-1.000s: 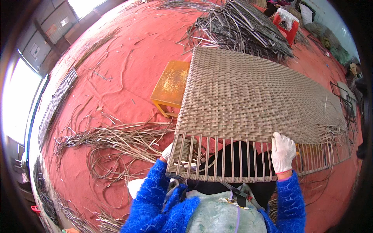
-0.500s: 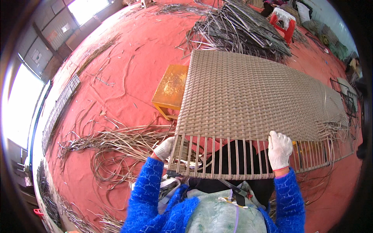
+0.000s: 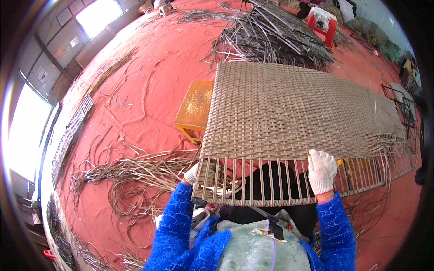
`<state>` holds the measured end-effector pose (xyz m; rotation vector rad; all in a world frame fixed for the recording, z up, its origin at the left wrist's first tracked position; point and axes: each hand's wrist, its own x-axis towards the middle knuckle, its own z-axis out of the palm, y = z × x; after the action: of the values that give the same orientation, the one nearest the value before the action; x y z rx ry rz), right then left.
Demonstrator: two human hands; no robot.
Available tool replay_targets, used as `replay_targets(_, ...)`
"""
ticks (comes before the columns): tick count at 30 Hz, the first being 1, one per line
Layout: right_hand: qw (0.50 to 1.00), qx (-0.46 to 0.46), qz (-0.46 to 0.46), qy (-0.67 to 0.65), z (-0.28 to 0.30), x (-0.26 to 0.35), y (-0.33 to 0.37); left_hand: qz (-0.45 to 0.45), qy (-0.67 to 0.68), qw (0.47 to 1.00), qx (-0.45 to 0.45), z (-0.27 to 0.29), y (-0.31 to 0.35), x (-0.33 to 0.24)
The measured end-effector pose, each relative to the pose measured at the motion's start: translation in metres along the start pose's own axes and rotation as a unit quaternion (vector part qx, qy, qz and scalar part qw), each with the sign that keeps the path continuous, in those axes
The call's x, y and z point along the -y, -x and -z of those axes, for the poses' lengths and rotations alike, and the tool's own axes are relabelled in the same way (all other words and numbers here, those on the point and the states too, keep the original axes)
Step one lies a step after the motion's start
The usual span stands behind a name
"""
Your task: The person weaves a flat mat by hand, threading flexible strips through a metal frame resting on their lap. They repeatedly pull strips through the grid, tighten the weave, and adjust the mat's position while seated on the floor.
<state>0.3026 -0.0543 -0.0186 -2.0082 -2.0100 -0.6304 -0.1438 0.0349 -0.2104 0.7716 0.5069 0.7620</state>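
A long tan woven panel (image 3: pixel 280 113) of flat plastic strands stretches across my lap. Its near side shows bare parallel strands (image 3: pixel 261 183) running to the frame's near rail. My left hand (image 3: pixel 192 174), in a white knit glove, is at the panel's left edge, with its fingers hidden behind the edge. My right hand (image 3: pixel 322 170), also gloved, is closed over the weave's near border, its fingers curled; whatever is in them is too small to make out. Loose strand ends (image 3: pixel 384 144) hang in a bunch at the panel's right end.
A worn yellow stool (image 3: pixel 195 108) supports or stands beside the panel's left side. Loose tan strands (image 3: pixel 131 171) sprawl over the red floor at left. Beyond the panel lies a heap of dark strips (image 3: pixel 280 38), near a red stool (image 3: pixel 322 27). A slatted frame (image 3: pixel 72 137) lies far left.
The view has shifted slightly, so the panel and surroundings sit a little further left. My left hand has slipped further behind the panel's edge. My right hand stays at the weave's border.
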Motion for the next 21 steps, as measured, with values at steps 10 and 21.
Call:
replay_targets(10,1.000,0.002,0.003,-0.005,0.000,0.000,0.000,-0.032,0.047,0.998,-0.017,0.005,0.004,0.010)
replay_targets(21,1.000,0.007,0.003,-0.007,-0.001,0.000,-0.001,-0.008,0.045,0.995,-0.085,-0.022,0.005,0.003)
